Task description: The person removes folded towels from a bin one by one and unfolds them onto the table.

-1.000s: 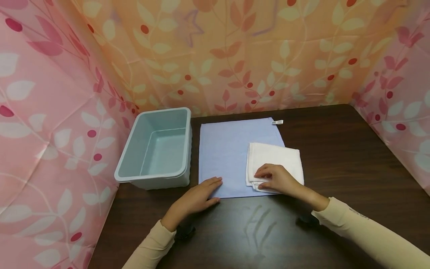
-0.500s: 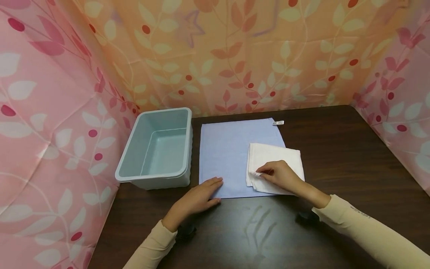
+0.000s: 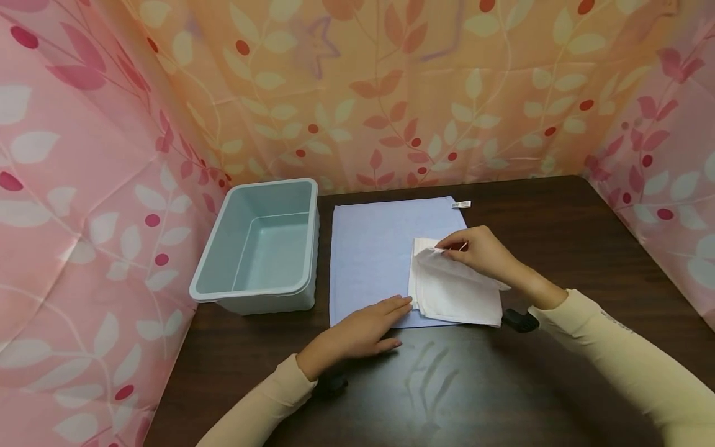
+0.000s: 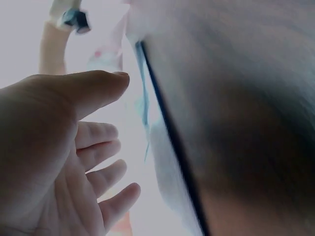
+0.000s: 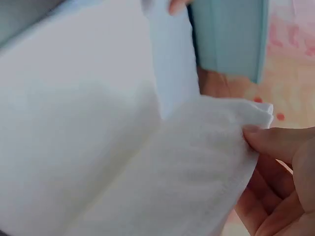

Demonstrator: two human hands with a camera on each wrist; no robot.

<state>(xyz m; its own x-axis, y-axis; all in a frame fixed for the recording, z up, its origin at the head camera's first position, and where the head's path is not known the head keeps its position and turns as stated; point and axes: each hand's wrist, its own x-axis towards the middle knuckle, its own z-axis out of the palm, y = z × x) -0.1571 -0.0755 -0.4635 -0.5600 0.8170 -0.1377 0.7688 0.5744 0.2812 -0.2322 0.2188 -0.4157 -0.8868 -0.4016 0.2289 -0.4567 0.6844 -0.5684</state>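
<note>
A folded white cloth lies on the right front part of a flat light-blue cloth. Its upper layer is lifted by my right hand, which pinches the edge between thumb and fingers. In the right wrist view the thumb presses the raised corner of the white cloth. My left hand rests palm down over the blue cloth's front edge, fingers straight, fingertips right at the white cloth's lower left corner. The left wrist view shows that hand with thumb and fingers apart and nothing gripped.
A grey-blue plastic bin stands left of the blue cloth on the dark wooden table. Floral curtains enclose the back and both sides. A small white tag sticks out at the blue cloth's back right corner.
My right hand has taken the white cloth's top layer from its front left corner and raised it back and away. My left hand has slid right to the white cloth's corner.
</note>
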